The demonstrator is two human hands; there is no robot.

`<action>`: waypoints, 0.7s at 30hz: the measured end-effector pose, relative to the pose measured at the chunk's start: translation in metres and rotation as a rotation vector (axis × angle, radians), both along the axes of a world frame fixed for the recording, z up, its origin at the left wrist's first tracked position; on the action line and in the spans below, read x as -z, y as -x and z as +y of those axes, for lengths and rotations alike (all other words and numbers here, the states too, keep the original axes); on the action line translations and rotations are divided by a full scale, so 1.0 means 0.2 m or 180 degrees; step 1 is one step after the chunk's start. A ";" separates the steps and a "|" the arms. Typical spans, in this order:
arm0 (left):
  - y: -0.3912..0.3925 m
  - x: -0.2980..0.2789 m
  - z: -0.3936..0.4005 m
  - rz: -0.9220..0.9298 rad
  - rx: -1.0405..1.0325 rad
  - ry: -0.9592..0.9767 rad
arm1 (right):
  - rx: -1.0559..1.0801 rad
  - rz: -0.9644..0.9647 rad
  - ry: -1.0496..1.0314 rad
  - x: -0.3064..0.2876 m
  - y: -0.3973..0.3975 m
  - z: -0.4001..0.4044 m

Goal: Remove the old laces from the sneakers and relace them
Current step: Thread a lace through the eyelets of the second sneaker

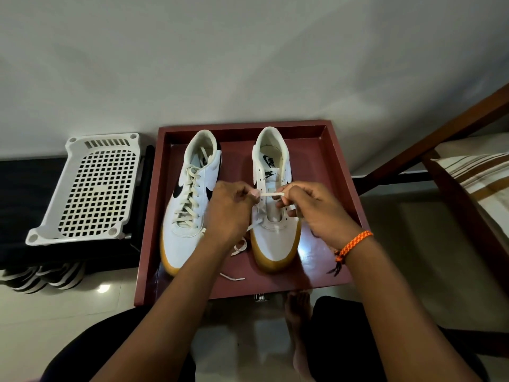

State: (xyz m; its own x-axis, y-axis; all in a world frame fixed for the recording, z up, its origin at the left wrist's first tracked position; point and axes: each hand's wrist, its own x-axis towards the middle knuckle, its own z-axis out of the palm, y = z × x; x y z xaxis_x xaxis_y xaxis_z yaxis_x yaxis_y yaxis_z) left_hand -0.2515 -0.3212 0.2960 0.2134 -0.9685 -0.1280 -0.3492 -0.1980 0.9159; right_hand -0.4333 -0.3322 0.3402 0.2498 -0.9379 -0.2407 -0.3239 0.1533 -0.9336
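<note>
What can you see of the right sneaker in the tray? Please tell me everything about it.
The right sneaker is white, leather-like, with a tan gum sole and black logos on tongue and insole. It stands upright in the red tray, toe toward the person. Most eyelets are empty. A cream lace stretches across it, pinched by the left hand and right hand.

I see two sneakers side by side in the tray point(330, 150); the laced sneaker point(190, 205) lies left, the unlaced sneaker point(275, 238) right; my left hand point(230, 208) and right hand point(321, 213) meet over the right one, a lace point(271, 194) between them; a perforated basket point(91, 188) sits left of the tray.
</note>
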 end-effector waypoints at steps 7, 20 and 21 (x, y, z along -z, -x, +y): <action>0.00 -0.03 0.05 -0.0982 -0.0248 0.0620 | 0.0193 -0.0112 0.0053 -0.02 0.02 0.00; -0.11 -0.09 0.02 -0.0259 -0.1506 0.0444 | -0.0008 0.0331 0.0274 -0.02 0.08 0.00; -0.10 -0.09 0.03 -0.0518 -0.1537 0.0393 | 0.0002 0.0323 0.0277 -0.02 0.08 0.00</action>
